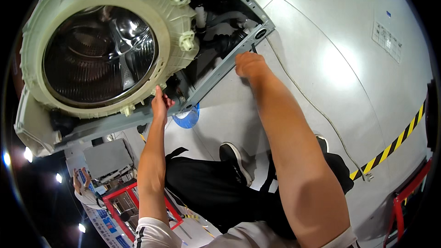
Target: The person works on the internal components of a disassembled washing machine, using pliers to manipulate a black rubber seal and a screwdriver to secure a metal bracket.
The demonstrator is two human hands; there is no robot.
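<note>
Head view: front-load washing machine tub (172, 41), cream plastic with steel drum (92, 46) inside, sat at upper left in a grey metal frame (216, 76). Left hand (161, 104) was at the tub's lower right edge, one finger up at the rim, others loosely curled; could not tell if it pinched anything. Right hand (249, 64) was just beside the frame's corner, curled over; a short dark rod (254, 48) showed between hand and frame, could not tell if gripped. Blue curved piece (187, 121) lay below the frame; pale cord (328, 119) crossed the floor toward yellow-black tape (390, 147).
</note>
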